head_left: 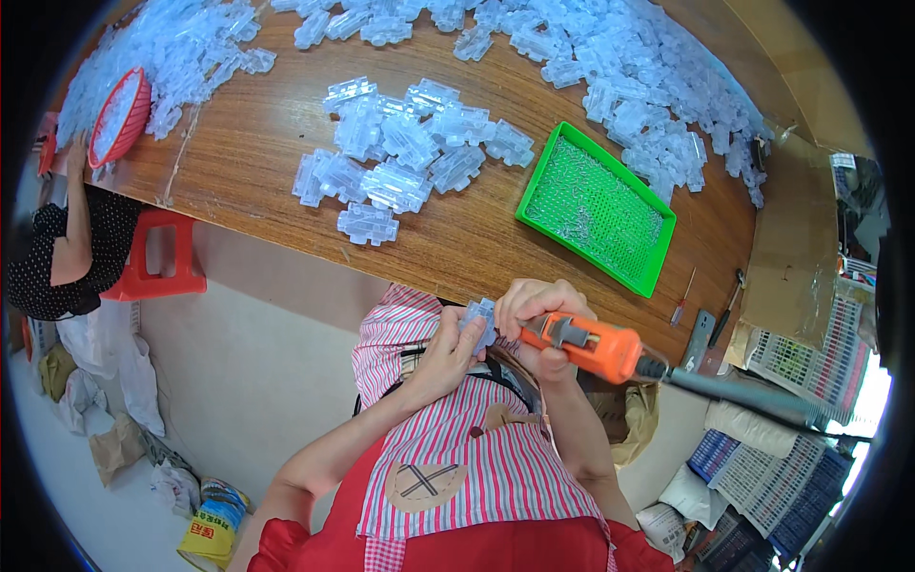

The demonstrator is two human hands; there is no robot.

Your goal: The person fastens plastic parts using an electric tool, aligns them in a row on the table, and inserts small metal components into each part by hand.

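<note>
My left hand (444, 357) pinches a small clear plastic housing (482, 322) in front of my apron, below the table's front edge. My right hand (545, 307) is wrapped round an orange electric screwdriver (606, 351). The tool lies nearly sideways, its front end toward the housing and its cable running off to the right. Fingers hide the bit, so I cannot tell whether it touches the housing. Beyond my hands, a loose group of similar clear housings (393, 181) lies on the table. A green tray (583, 254) of small metal screws (593, 208) stands to their right.
Large heaps of clear parts (629, 86) cover the table's (257, 191) far side. A thin screwdriver (682, 297) and a phone (699, 336) lie at right. At left, another person's arm (76, 224) reaches to a red basket (122, 119), near a red stool (167, 257).
</note>
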